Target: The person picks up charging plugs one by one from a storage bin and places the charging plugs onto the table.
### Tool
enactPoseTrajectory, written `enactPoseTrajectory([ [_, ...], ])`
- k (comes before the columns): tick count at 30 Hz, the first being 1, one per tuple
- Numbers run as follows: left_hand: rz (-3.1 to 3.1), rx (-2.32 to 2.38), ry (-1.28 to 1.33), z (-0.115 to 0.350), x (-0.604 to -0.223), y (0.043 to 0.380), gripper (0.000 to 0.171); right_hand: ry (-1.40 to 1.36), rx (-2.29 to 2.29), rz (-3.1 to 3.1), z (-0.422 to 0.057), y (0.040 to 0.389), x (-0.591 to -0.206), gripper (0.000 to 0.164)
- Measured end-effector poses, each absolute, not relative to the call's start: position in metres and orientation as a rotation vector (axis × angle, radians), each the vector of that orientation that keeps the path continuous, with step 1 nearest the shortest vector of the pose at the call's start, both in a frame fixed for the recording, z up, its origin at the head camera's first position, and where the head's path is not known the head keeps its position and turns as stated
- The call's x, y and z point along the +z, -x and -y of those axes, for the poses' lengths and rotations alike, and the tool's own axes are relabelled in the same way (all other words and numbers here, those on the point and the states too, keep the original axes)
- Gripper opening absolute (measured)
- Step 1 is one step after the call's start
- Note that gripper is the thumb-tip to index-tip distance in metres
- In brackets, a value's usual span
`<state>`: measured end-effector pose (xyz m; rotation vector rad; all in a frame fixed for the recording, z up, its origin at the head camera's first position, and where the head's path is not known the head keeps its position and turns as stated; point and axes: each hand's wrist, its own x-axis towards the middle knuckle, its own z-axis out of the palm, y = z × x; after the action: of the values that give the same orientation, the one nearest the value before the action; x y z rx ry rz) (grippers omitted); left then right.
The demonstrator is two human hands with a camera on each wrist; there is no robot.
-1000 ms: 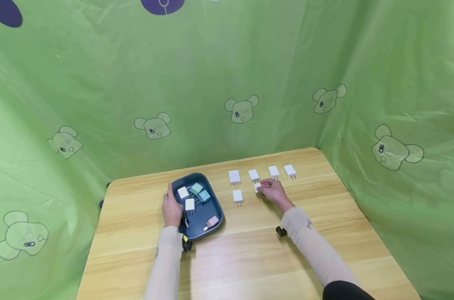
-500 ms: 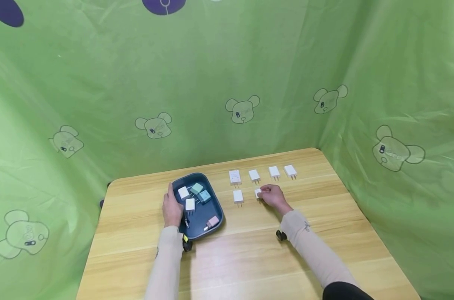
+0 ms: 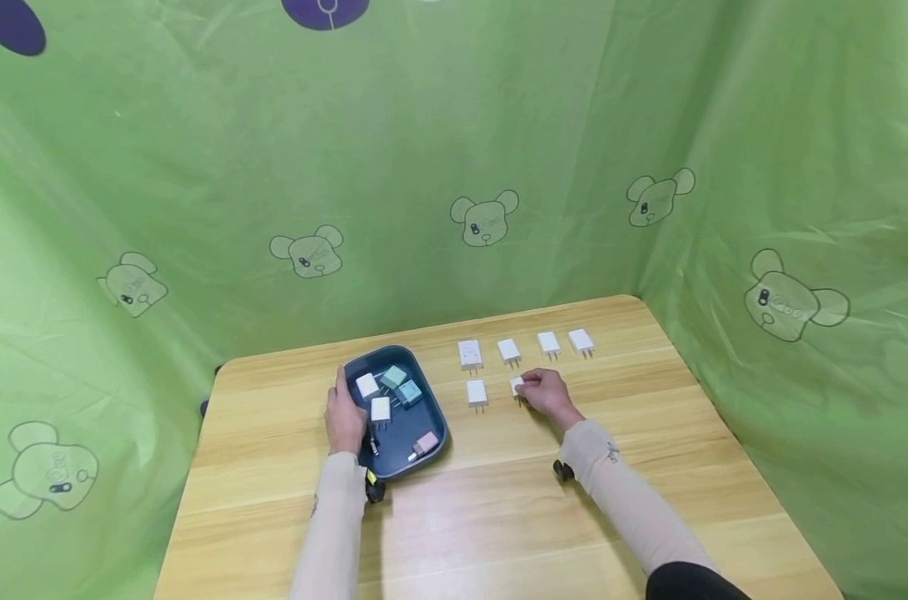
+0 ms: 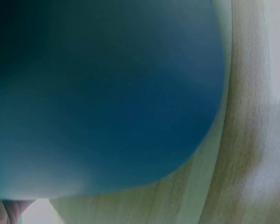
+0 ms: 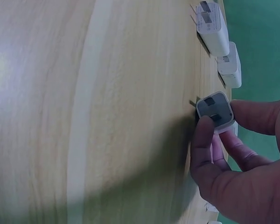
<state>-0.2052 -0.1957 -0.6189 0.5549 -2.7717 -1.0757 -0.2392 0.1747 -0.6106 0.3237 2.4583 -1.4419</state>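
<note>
My right hand (image 3: 547,393) pinches a white plug-in charger (image 5: 215,112) between thumb and fingers, with its prong face visible in the right wrist view. The charger is low over the table or touching it; I cannot tell which. Another white charger (image 3: 476,393) lies just left of it. My left hand (image 3: 345,423) grips the left rim of a dark blue tray (image 3: 436,400), whose wall fills much of the left wrist view. Inside the tray lie two white chargers (image 3: 380,409), a light green one (image 3: 392,377), a teal one (image 3: 407,392) and a pink one (image 3: 426,442).
A row of several white chargers (image 3: 548,343) lies along the back of the wooden table (image 3: 484,517), prongs toward me. A small dark piece with a metal tip (image 3: 374,446) is in the tray near my left hand. Green curtain (image 3: 394,283) hangs behind and beside the table.
My right hand has drawn the white charger slightly toward me, away from the back row and level with the charger at its left. The left hand and tray stay put.
</note>
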Motion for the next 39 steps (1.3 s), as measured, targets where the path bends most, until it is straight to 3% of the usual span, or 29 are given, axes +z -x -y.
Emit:
enactPoseTrajectory([
  [24, 2.751, -1.044, -0.536, 0.198, -0.624, 0.205, 0.094, -0.398, -1.472, -2.627, -0.174, 0.243, -0.598, 0.034],
  [39, 2.759, -1.083, -0.558, 0.197, -0.621, 0.207, 0.093, -0.116, -1.675, -2.649, -0.108, 0.261, -0.539, 0.03],
])
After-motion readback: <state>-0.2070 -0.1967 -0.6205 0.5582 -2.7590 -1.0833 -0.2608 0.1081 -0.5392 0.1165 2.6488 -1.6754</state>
